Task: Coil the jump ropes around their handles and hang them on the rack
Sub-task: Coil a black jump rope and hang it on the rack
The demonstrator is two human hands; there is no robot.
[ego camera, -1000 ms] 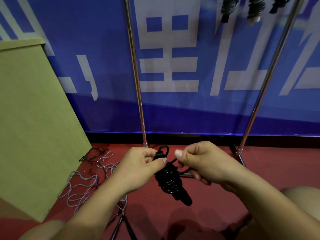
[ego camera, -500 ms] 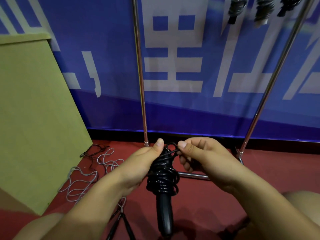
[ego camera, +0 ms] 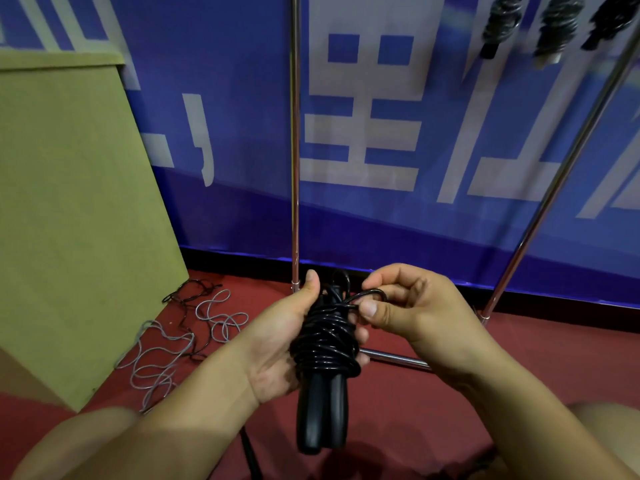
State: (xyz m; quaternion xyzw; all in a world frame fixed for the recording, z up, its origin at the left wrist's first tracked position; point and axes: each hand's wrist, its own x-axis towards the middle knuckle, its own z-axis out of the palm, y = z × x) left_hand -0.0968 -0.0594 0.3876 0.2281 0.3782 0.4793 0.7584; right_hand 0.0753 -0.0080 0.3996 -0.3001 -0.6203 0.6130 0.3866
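Black jump rope [ego camera: 325, 344] sits in the person's grasp low in the middle of the view, above the red floor [ego camera: 433, 403]; its cord is coiled in many turns round the upper part of the two handles [ego camera: 320, 414], which lie side by side and point down toward the camera; the left hand [ego camera: 280, 341] grips the coiled bundle from the left, thumb laid up along it and fingertips showing at its right side; the right hand [ego camera: 412, 310] pinches a small loop of cord [ego camera: 372, 294] at the top of the bundle between thumb and curled fingers; behind the hands stand the two chrome uprights of the rack [ego camera: 295, 150], against a blue banner [ego camera: 242, 116] with white characters; three coiled rope bundles [ego camera: 502, 22] hang at the top right edge of the view; loose grey and black ropes [ego camera: 166, 344] lie tangled on the floor at the foot of a tan board [ego camera: 69, 202] on the left.
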